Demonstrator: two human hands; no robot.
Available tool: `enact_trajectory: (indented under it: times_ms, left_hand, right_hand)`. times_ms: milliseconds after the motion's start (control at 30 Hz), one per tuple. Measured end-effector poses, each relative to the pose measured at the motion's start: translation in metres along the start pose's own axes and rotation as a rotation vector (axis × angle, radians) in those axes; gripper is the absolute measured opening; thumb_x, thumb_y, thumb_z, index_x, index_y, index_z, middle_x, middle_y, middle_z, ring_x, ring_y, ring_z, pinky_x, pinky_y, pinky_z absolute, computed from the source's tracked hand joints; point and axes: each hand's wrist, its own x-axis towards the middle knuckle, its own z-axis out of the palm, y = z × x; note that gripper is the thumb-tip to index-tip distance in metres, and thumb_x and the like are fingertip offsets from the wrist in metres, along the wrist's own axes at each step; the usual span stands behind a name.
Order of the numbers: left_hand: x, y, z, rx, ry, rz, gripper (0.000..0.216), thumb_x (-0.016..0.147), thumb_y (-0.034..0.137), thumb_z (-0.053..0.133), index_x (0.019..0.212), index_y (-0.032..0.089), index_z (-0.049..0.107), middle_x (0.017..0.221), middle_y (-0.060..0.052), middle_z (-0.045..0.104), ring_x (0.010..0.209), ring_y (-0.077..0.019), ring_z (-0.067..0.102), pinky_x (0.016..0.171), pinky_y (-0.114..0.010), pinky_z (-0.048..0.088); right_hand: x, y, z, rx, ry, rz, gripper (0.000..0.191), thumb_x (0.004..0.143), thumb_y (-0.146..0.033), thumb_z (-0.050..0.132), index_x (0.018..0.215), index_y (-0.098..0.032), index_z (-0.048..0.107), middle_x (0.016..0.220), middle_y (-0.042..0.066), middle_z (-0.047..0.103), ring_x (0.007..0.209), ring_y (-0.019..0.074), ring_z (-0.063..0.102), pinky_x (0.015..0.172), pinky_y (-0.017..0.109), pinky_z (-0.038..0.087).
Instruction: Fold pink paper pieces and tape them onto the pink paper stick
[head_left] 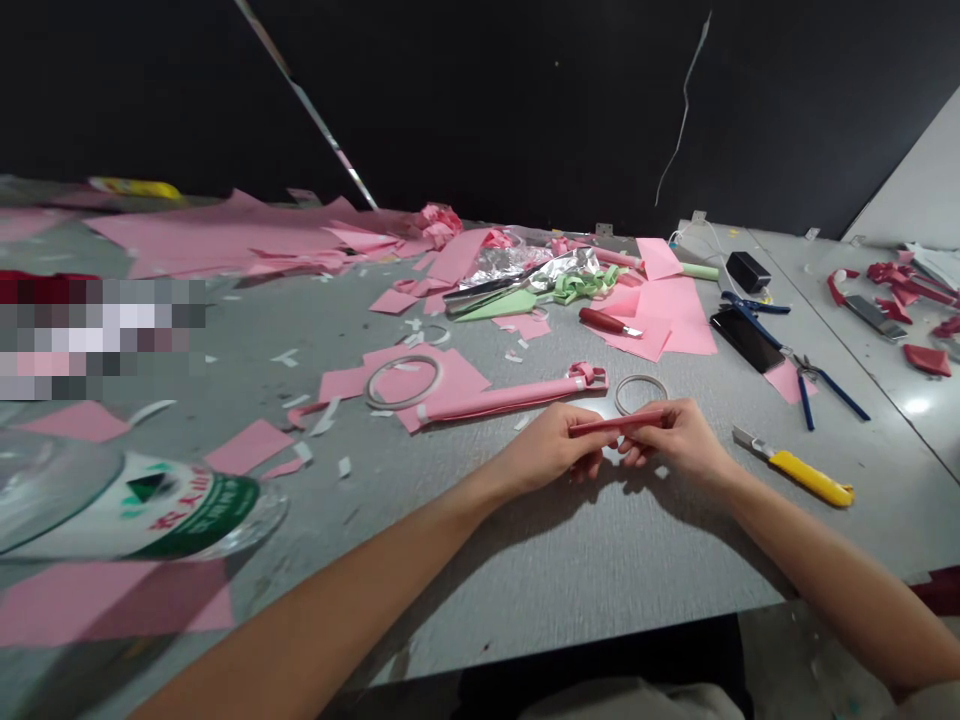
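Note:
Between both hands, just above the table near its front edge, is a narrow folded strip of pink paper (616, 424). My left hand (564, 440) pinches its left end, and my right hand (667, 436) pinches the right end. Right behind the hands lies a roll of clear tape (640, 394). A long rolled pink paper tube (502, 398), with a small folded loop at its right end, rests to the left behind my left hand. A larger tape ring (403, 382) sits on pink paper further left. To the right of my right hand lies a yellow utility knife (810, 476).
A large plastic water bottle (172, 505) lies at the left. Blue-handled pliers (806, 375), a black phone (746, 338) and a red-handled cutter (607, 321) are on the right half. Pink sheets (247, 235), foil (559, 272) and green paper (499, 304) lie along the dark wall.

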Motion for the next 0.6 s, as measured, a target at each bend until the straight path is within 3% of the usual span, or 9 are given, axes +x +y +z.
enact_trajectory:
  times_ms: [333, 600]
  left_hand:
    - [0.001, -0.002, -0.005, -0.007, -0.051, -0.025, 0.031, 0.095, 0.044, 0.065, 0.083, 0.017, 0.072, 0.053, 0.001, 0.064, 0.043, -0.0113, 0.051, 0.047, -0.023, 0.039]
    - [0.006, -0.010, -0.012, -0.182, -0.114, -0.036, 0.034, 0.094, 0.046, 0.073, 0.087, 0.013, 0.074, 0.064, -0.006, 0.073, 0.046, -0.0116, 0.058, 0.050, -0.024, 0.044]
  right_hand:
    - [0.002, -0.003, -0.013, 0.012, -0.178, 0.049, 0.045, 0.086, -0.054, 0.087, 0.093, -0.010, 0.083, 0.084, 0.013, 0.082, 0.064, 0.0169, 0.078, 0.061, 0.025, 0.064]
    - [0.004, -0.002, -0.018, 0.037, -0.141, 0.087, 0.046, 0.084, -0.053, 0.089, 0.084, -0.007, 0.082, 0.076, 0.015, 0.080, 0.063, 0.0190, 0.078, 0.061, 0.026, 0.064]
